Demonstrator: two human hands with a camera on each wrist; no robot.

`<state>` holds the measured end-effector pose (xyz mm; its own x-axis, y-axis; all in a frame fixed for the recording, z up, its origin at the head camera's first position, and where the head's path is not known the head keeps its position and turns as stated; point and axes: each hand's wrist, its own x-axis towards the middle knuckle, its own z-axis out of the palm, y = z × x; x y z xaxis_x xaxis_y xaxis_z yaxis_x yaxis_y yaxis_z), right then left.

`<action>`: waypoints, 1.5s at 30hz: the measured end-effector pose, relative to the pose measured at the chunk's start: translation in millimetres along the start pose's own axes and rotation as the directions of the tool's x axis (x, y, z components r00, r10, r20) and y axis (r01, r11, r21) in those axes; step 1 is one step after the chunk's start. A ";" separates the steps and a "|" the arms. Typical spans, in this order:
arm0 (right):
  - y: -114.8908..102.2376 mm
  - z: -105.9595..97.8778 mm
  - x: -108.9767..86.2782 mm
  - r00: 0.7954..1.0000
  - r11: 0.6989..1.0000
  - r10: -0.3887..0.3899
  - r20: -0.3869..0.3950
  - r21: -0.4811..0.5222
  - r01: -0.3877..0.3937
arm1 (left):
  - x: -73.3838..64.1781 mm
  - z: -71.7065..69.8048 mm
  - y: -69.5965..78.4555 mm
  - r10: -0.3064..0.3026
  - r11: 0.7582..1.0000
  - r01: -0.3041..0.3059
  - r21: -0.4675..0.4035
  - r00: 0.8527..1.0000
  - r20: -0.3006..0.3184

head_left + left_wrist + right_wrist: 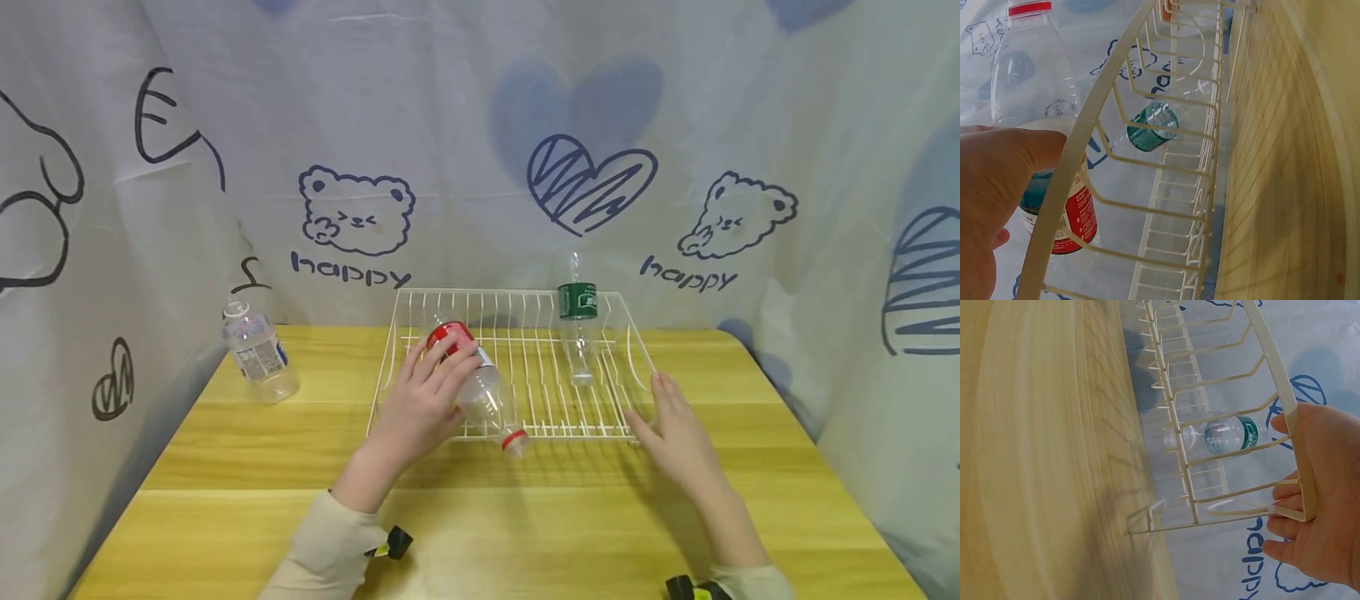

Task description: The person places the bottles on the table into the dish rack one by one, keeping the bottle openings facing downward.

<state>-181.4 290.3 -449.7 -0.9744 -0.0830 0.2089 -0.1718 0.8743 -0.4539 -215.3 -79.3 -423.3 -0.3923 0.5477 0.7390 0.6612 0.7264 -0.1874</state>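
Observation:
My left hand (427,408) grips a clear plastic bottle (486,396) around its red label, from above. The bottle lies tilted over the front left of a white wire dish rack (536,433), with its red-ringed neck pointing toward me, past the front rim. In the left wrist view, part of this bottle (1032,69) is hidden by the fingers. My right hand (678,437) is at the rack's front right corner, fingers fairly straight along the side and thumb by the front rim. A clear bottle with a green label (577,302) leans neck-down in the rack's right half.
Another clear bottle (261,354) with a white printed label stands uncapped at the left of the wooden table (480,517). A white curtain (465,125) with drawings hangs behind the rack and down both sides.

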 end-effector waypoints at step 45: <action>-161.6 6.2 6.5 0.979 0.978 -0.201 -0.007 -0.062 0.201 | 3.3 3.5 16.3 0.081 0.996 -0.080 0.050 0.997 -0.017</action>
<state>-160.9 145.5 -380.3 -0.9188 -0.2541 0.3020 -0.3543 0.8680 -0.3479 -208.1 -64.2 -426.1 -0.3270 0.5975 0.7321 0.6577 0.7002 -0.2776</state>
